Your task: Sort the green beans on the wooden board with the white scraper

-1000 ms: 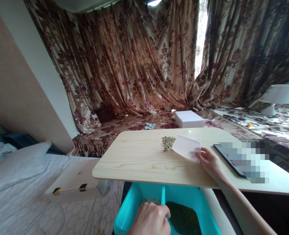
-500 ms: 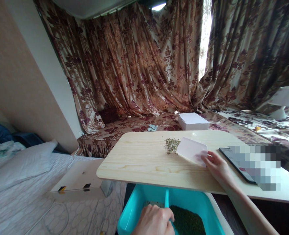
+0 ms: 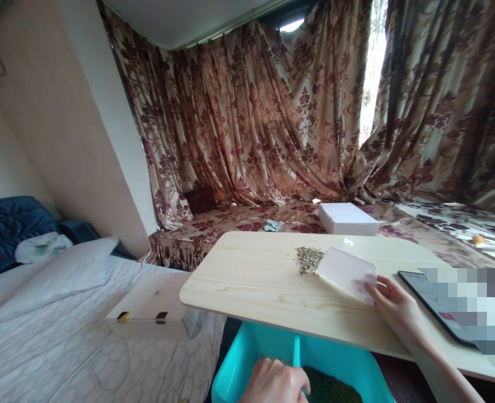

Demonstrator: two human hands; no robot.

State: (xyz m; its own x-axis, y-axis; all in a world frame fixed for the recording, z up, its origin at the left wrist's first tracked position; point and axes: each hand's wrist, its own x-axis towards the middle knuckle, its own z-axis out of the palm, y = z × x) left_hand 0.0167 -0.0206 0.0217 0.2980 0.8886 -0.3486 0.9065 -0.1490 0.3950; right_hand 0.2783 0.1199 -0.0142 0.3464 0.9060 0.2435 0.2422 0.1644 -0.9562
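My right hand (image 3: 394, 299) pinches the right edge of a thin, white, slightly see-through plastic sheet (image 3: 346, 271), held low and slanted over the wooden tabletop (image 3: 239, 274). At the sheet's left edge lies a small pile of dry greenish-brown bits (image 3: 308, 259); I cannot tell whether they are seeds or leaves. Below the table's front edge my left hand (image 3: 275, 383) is closed over the divider (image 3: 297, 352) of a turquoise two-part tub (image 3: 239, 352). The tub's right part holds a dark green loose mass (image 3: 335, 386); its left part is mostly hidden by my hand.
A phone or tablet (image 3: 432, 308), partly blurred out, lies on the table to the right. Behind the table a white box (image 3: 348, 218) and a folded cloth (image 3: 272, 225) rest on a patterned cover. At left, a flat white box (image 3: 150, 302) lies on the bed (image 3: 71, 347).
My view has turned slightly left and up, so everything appears further right and lower. Both hands keep their hold, and the sheet stays beside the pile.
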